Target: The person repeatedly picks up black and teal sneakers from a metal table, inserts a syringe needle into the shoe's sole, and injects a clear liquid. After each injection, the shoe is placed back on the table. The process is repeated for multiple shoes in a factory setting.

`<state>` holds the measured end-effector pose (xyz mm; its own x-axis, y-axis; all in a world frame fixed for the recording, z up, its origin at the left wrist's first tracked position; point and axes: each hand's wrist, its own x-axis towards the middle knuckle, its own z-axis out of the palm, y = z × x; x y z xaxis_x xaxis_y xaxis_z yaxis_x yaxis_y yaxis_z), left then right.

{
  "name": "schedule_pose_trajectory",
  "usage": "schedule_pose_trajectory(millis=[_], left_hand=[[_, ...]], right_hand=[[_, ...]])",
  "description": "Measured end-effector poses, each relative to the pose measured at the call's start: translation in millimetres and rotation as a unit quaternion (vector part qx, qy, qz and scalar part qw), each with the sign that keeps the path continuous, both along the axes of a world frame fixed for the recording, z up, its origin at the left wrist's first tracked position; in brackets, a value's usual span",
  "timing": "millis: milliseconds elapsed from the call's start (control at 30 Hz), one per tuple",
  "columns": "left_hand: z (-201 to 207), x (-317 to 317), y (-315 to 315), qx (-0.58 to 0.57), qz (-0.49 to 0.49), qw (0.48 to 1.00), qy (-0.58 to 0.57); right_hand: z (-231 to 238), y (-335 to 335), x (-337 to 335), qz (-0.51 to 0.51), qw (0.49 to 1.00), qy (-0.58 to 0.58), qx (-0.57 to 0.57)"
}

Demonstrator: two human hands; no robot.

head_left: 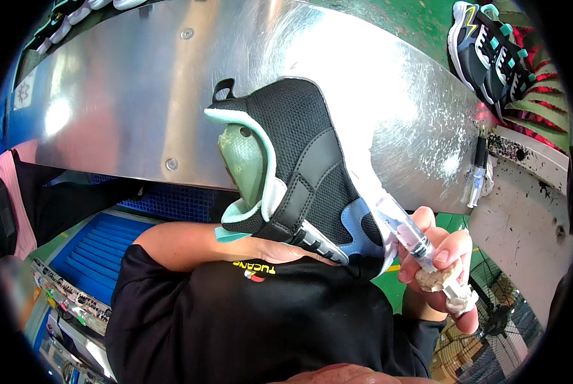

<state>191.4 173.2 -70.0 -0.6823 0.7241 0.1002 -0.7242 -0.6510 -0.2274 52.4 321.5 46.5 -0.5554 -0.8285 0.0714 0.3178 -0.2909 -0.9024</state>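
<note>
A black mesh sneaker (299, 153) with mint lining, blue trim and a white sole is held on its side in front of me. A green shoe last (245, 160) fills its opening. My left hand (280, 250) is under the sneaker and holds it; the fingers are hidden behind the upper. In my right hand (443, 256) is a clear plastic syringe (398, 221), gripped by the barrel's lower end. Its tip points at the sole edge; whether it touches cannot be made out. Whitish crumpled material (449, 288) wraps the plunger end.
A scratched metal bench (126, 83) curves ahead of me. More sneakers (491, 57) stand at the far right beside green strips. A second syringe (477, 176) lies at the bench's right end. A fan (497, 320) stands lower right, and a blue slatted tray (98, 249) lies at left.
</note>
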Motion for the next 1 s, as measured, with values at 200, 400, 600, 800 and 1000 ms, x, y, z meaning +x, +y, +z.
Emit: schedule_pose_trajectory(millis=[200,400,600,800,1000], left_hand=[[1.2,-0.1,-4.7,0.000,0.003,1.000,0.001],[1.1,-1.3,-7.2,-0.001,0.001,1.000,0.004],[3.2,-2.4,-7.3,-0.002,0.001,1.000,0.010],[4.3,-3.2,-6.4,-0.010,0.001,1.000,0.017],[7.5,-3.2,-5.5,-0.018,-0.003,1.000,0.017]], right_hand=[[1.8,-3.0,-0.9,0.012,0.999,0.021,0.028],[7.1,-4.9,-0.3,0.007,0.996,0.046,0.075],[13.3,-2.0,-2.3,0.014,0.994,0.068,0.089],[15.3,7.3,0.3,0.011,0.994,0.051,0.099],[22.7,13.0,-2.7,0.016,0.992,0.032,0.117]])
